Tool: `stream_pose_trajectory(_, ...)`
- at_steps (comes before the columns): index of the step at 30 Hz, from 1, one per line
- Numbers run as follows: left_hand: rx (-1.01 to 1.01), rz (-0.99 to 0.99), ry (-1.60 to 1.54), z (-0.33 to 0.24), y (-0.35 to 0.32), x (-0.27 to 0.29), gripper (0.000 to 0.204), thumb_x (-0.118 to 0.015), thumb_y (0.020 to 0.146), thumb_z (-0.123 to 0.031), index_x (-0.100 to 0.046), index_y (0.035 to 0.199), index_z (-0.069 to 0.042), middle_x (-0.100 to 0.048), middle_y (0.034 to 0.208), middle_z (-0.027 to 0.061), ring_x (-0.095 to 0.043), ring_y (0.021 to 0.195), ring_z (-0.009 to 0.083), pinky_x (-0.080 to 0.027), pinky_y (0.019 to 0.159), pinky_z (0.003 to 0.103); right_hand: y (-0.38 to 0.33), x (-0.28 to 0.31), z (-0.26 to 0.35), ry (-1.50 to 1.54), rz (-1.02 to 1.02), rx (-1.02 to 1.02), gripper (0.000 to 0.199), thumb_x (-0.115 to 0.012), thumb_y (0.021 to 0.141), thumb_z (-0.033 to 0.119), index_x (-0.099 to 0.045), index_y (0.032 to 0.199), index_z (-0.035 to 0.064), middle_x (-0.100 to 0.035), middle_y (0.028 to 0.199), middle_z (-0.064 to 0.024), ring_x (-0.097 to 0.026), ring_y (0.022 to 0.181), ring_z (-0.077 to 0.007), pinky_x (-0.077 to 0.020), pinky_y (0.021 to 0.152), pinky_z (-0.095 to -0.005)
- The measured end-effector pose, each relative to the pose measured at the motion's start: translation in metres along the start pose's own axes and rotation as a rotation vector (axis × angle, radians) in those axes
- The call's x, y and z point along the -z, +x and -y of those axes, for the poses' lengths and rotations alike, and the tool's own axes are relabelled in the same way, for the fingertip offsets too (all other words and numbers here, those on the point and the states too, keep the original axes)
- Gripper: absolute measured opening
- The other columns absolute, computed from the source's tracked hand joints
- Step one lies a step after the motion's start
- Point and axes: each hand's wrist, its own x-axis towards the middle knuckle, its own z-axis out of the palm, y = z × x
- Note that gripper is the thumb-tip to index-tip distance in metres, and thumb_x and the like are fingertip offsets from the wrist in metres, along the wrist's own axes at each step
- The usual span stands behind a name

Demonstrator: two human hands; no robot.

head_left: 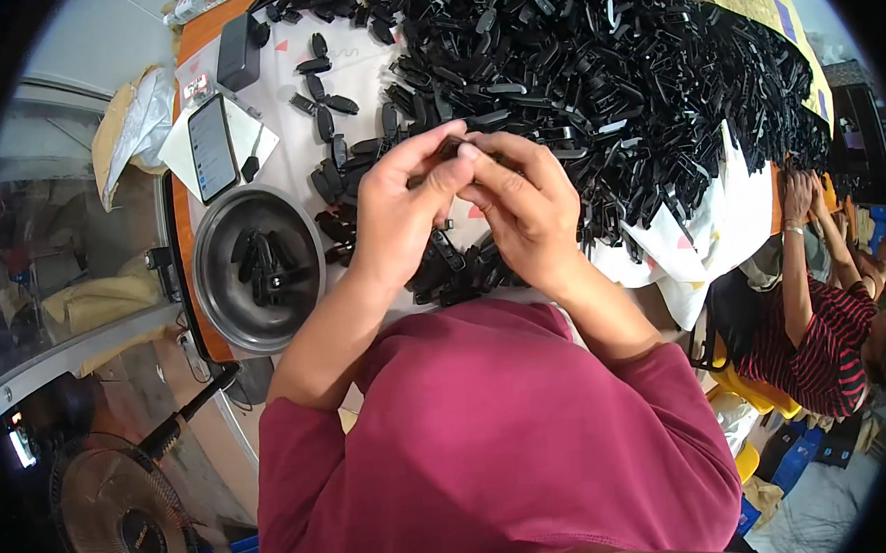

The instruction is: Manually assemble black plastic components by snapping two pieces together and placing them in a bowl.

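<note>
Black, smooth and oblong, small moulded plastic piece pinched between both hands above the table's near edge, mostly hidden by fingertips. Left hand curled nearly closed, thumb and forefinger pressed onto the piece from the left. Right hand likewise closed around it from the right, fingers bent over the top, thumb meeting the left thumb. Exact grip under the fingers impossible to tell.

Just below the hands, small cluster of glossy black plastic clips lying loose on white cloth sheet. Beyond the hands, huge tangled heap of black plastic parts, shiny and slender, spread across most of the table top and spilling toward the right edge. Scattered oval black shells lying apart to the upper left.

Left of the hands, round grey metal bowl, dull and scuffed, with a few black pieces inside. Above it, dark flat smartphone resting on a white paper square. Black boxy case farther up. Orange wooden table edge showing at the left.

Maroon fabric sleeves filling the lower part. Round grey floor fan at lower left. Another person in a red and black striped shirt at the right, hands at the heap.
</note>
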Motion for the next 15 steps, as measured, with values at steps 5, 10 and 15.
stream_pose_trajectory(5, 0.175, -0.009, -0.351, 0.010, 0.004, 0.015, 0.024, -0.058, 0.085, -0.015, -0.058, 0.105, -0.002, -0.051, 0.066, -0.0024, -0.041, 0.050, 0.0046, -0.035, 0.047, 0.018, 0.006, 0.003, 0.011, 0.600, 0.081, -0.716, 0.033, -0.061, 0.080, 0.002, -0.051, 0.110, -0.0014, -0.061, 0.097, -0.0104, -0.060, 0.074, -0.0110, -0.0516, 0.055, -0.0203)
stream_pose_trajectory(10, 0.052, 0.000, -0.465, 0.010, -0.004, 0.033, 0.025, -0.052, 0.088, -0.020, -0.055, 0.105, -0.002, -0.060, 0.100, 0.0112, -0.042, 0.053, 0.0054, -0.035, 0.048, 0.018, 0.010, -0.019, 0.011, 0.410, 0.220, -0.715, 0.026, -0.060, 0.083, 0.014, -0.055, 0.104, -0.0009, -0.062, 0.089, -0.0057, -0.058, 0.071, -0.0086, -0.0488, 0.057, -0.0206)
stream_pose_trajectory(15, 0.155, -0.197, -0.282, 0.003, 0.000, 0.050, 0.019, -0.054, 0.085, -0.015, -0.057, 0.096, -0.001, -0.062, 0.085, 0.0106, -0.048, 0.057, 0.0087, -0.038, 0.051, 0.021, -0.001, -0.029, -0.007, 0.398, 0.534, -0.455, 0.017, -0.058, 0.084, 0.018, -0.061, 0.090, 0.0022, -0.060, 0.072, -0.0083, -0.059, 0.064, -0.0164, -0.0463, 0.059, -0.0277)
